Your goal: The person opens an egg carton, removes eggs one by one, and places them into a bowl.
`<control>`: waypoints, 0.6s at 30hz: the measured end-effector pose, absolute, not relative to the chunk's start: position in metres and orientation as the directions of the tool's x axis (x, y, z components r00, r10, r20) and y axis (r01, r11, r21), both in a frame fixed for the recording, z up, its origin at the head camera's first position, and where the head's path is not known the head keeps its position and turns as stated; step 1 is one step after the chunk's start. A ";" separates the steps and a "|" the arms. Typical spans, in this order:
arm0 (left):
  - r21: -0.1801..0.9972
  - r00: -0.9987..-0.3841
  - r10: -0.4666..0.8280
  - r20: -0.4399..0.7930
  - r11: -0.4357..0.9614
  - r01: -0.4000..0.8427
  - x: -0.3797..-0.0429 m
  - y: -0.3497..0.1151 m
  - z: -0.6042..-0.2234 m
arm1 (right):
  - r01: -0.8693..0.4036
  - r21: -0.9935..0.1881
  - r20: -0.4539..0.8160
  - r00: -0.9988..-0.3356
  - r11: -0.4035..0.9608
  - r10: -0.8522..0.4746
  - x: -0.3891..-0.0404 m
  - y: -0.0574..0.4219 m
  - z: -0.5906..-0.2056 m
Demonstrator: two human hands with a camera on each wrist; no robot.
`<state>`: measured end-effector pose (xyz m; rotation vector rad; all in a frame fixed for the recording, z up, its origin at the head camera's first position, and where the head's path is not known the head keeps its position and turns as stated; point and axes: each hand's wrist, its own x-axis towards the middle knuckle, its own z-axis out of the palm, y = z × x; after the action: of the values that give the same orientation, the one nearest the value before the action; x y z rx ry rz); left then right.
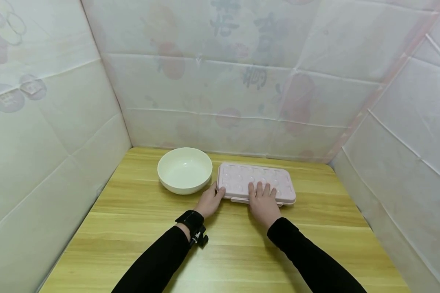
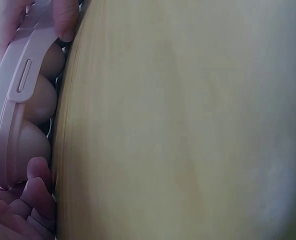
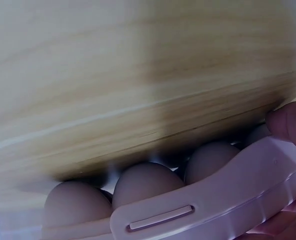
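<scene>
The flat pink plastic egg box (image 1: 256, 182), closed and egg-laden, likely handles stiff but fragile; left hand (image 1: 210, 201) pinches its corner, right hand (image 1: 262, 199) lies flat on its lid.

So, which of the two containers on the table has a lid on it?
The pink egg box, under both hands, is closed by a dimpled lid. The white bowl to its left stands open.

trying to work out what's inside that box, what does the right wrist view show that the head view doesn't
Only the right wrist view shows the brown eggs under the lid rim. Only the head view shows the round cream bowl, the left hand, and the right hand lying flat on the lid. Both show the pale pink plastic egg box on the wooden table.
</scene>
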<state>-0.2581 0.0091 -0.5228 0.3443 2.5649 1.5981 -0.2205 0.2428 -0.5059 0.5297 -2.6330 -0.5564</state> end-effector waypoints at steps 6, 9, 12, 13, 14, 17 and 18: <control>0.900 -0.967 0.251 0.032 0.414 0.138 -0.254 0.007 -0.521 | -0.253 0.487 0.352 -0.818 0.836 -0.454 -0.217 0.238 -0.507; 0.894 -0.966 0.258 0.032 0.424 0.143 -0.252 0.006 -0.520 | -0.241 0.481 0.357 -0.824 0.843 -0.439 -0.215 0.234 -0.507; 0.887 -0.963 0.269 0.030 0.436 0.150 -0.250 0.005 -0.520 | -0.224 0.484 0.357 -0.832 0.846 -0.424 -0.214 0.229 -0.508; 0.884 -0.962 0.272 0.027 0.443 0.150 -0.250 0.005 -0.520 | -0.216 0.492 0.357 -0.833 0.843 -0.422 -0.214 0.227 -0.509; 0.880 -0.961 0.275 0.024 0.450 0.150 -0.250 0.005 -0.521 | -0.208 0.501 0.358 -0.834 0.840 -0.420 -0.213 0.225 -0.509; 0.876 -0.959 0.283 0.011 0.460 0.146 -0.250 0.004 -0.522 | -0.170 0.555 0.347 -0.842 0.814 -0.413 -0.211 0.220 -0.508; 0.874 -0.959 0.284 0.007 0.464 0.144 -0.250 0.004 -0.522 | -0.158 0.575 0.339 -0.847 0.802 -0.410 -0.210 0.219 -0.507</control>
<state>-0.2505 0.0043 -0.5219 0.3777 2.5659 1.5108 -0.2104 0.2186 -0.5071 0.4244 -2.5339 -0.7532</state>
